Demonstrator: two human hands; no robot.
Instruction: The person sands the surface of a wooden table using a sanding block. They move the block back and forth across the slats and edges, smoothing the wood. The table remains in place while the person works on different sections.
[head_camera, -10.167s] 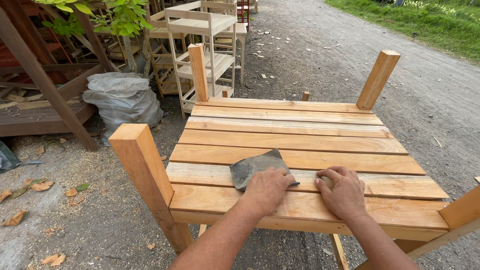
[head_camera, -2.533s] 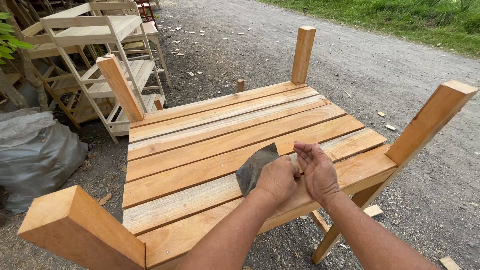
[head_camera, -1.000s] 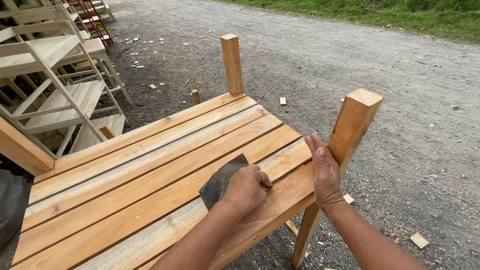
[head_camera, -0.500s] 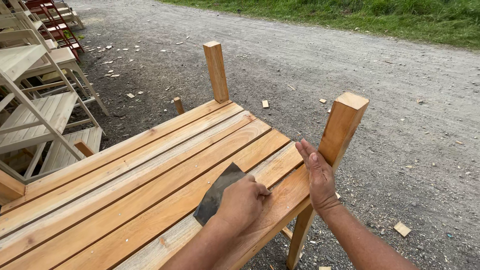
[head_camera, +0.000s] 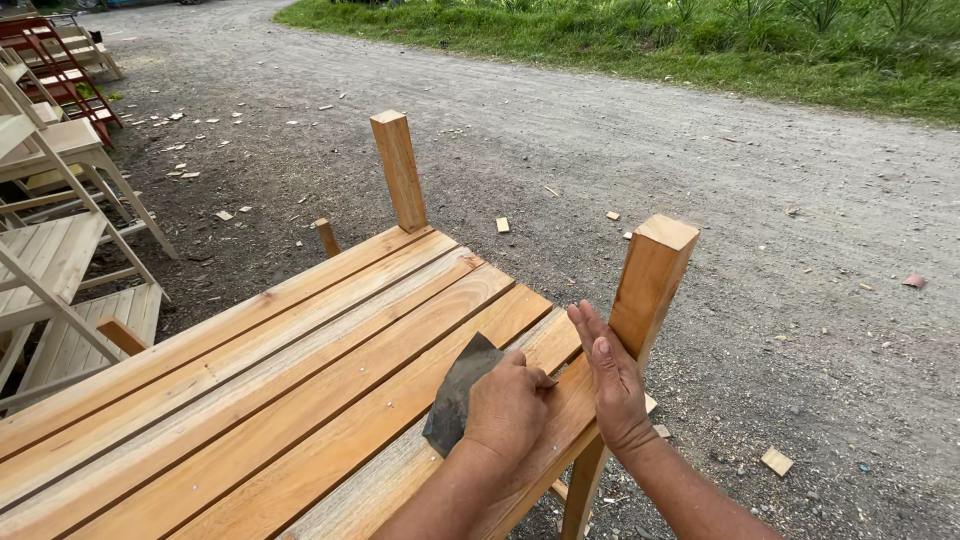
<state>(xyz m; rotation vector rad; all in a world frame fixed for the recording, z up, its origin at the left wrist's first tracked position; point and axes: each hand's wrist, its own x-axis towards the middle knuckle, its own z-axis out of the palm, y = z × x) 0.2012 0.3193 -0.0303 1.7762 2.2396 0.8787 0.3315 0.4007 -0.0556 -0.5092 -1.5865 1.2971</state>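
Pressing flat along the grain, the dark sandpaper sheet (head_camera: 458, 392) is gripped under the closed left hand (head_camera: 506, 410) on the slatted wooden frame (head_camera: 300, 370), steadied by the open right hand (head_camera: 612, 380) beside the corner post (head_camera: 648, 280).

The left hand (head_camera: 508, 408) covers much of the dark sanding sheet (head_camera: 455, 392), so its grip underneath stays hidden. The slatted wooden frame (head_camera: 300, 380) runs off the bottom and left edges, its lower legs unseen.

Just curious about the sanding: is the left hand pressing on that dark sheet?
Touching. The head view shows the left hand lying flat on the dark sheet, covering its near part.
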